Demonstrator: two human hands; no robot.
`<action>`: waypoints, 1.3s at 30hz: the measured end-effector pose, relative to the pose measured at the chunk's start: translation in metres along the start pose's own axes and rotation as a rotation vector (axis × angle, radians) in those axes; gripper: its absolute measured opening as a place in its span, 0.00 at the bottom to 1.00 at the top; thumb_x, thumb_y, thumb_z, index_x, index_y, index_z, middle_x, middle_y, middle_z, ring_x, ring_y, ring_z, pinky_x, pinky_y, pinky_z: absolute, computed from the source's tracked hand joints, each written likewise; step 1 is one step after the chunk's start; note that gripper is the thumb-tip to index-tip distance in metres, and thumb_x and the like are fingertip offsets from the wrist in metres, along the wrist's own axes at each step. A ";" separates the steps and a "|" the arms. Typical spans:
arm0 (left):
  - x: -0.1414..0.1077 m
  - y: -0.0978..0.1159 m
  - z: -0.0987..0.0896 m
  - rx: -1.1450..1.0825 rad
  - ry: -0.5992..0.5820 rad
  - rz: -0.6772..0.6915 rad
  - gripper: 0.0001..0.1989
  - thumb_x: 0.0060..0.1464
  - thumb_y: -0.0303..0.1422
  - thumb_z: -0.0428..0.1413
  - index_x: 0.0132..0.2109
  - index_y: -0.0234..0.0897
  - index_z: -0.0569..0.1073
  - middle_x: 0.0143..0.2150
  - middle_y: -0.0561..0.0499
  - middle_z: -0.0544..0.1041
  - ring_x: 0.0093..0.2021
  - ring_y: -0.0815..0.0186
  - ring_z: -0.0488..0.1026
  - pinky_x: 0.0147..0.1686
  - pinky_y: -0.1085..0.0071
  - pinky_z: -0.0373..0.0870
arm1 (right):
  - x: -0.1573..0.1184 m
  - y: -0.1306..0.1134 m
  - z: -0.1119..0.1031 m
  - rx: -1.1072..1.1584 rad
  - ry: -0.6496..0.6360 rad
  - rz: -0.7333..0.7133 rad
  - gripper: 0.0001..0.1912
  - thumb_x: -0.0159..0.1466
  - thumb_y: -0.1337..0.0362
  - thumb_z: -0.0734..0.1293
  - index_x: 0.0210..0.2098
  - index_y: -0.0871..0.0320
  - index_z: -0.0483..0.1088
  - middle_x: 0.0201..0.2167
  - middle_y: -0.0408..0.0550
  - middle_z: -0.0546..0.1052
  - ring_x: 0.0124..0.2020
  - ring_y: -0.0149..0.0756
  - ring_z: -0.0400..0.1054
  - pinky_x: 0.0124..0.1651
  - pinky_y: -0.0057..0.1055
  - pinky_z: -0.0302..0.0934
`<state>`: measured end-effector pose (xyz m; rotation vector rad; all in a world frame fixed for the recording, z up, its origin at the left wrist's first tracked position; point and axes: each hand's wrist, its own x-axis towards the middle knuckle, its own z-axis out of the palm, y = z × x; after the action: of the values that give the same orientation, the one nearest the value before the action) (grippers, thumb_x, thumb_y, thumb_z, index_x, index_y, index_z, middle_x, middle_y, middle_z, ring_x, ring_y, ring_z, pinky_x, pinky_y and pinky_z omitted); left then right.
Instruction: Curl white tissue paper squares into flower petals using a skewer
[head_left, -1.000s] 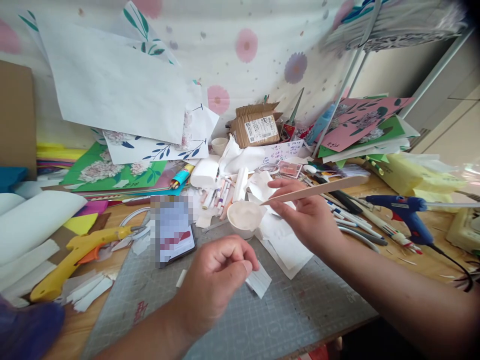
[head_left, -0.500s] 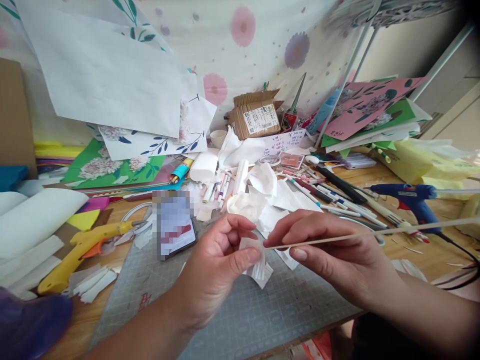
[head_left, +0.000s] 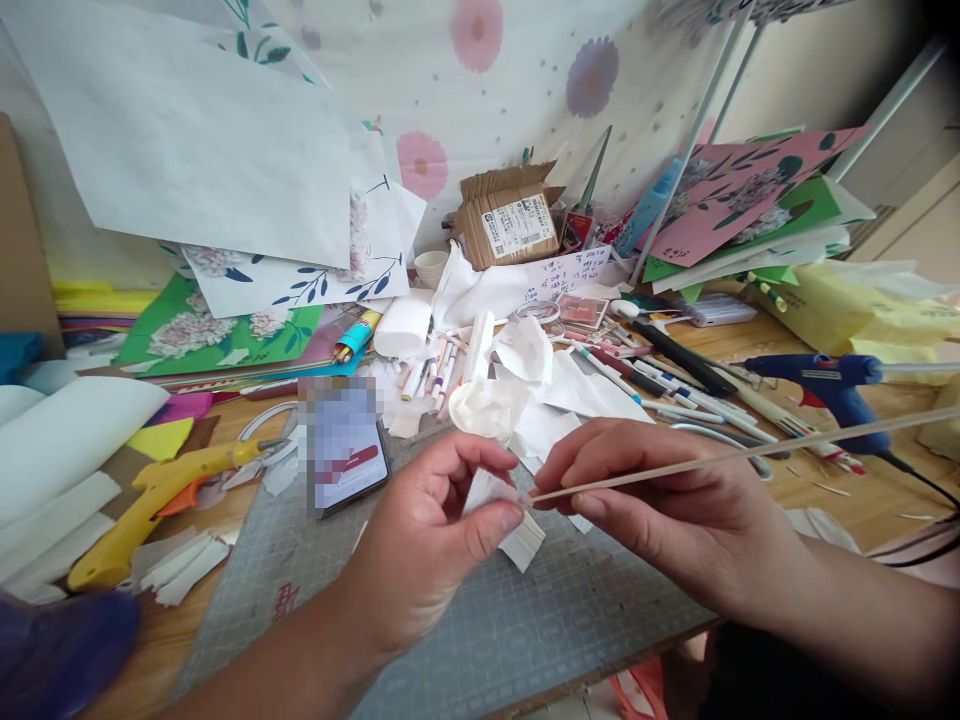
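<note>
Between finger and thumb, my left hand pinches a small piece of thin white paper at the tip of a stick. My right hand grips the long, thin, pale stick, which runs up to the right past the frame edge. The stick's left end meets the paper between my two hands. Below them, a pleated white paper strip shows just under my left thumb; whether it joins the held piece I cannot tell. A grey cutting mat lies beneath both hands.
A phone lies left of my hands, and a yellow glue gun beyond it. On the right rests a blue glue gun with a black cord. Pens, white paper scraps and a cardboard box fill the back.
The paper at the stick's tip has turned a little in my left fingers, with more of it showing above the thumb. The stick's far end sits slightly higher. The view has shifted slightly.
</note>
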<state>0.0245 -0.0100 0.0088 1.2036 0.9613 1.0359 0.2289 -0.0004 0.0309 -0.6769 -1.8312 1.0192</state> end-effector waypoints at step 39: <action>0.002 -0.004 -0.004 0.007 -0.023 -0.056 0.11 0.45 0.39 0.67 0.34 0.42 0.75 0.28 0.57 0.72 0.32 0.70 0.65 0.31 0.76 0.61 | -0.002 -0.001 -0.003 0.130 -0.039 0.034 0.06 0.63 0.74 0.67 0.36 0.58 0.73 0.35 0.50 0.79 0.36 0.37 0.75 0.37 0.32 0.69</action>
<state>0.0214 -0.0070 0.0046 1.1857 0.9767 0.9733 0.2325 -0.0008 0.0315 -0.6160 -1.7746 1.1702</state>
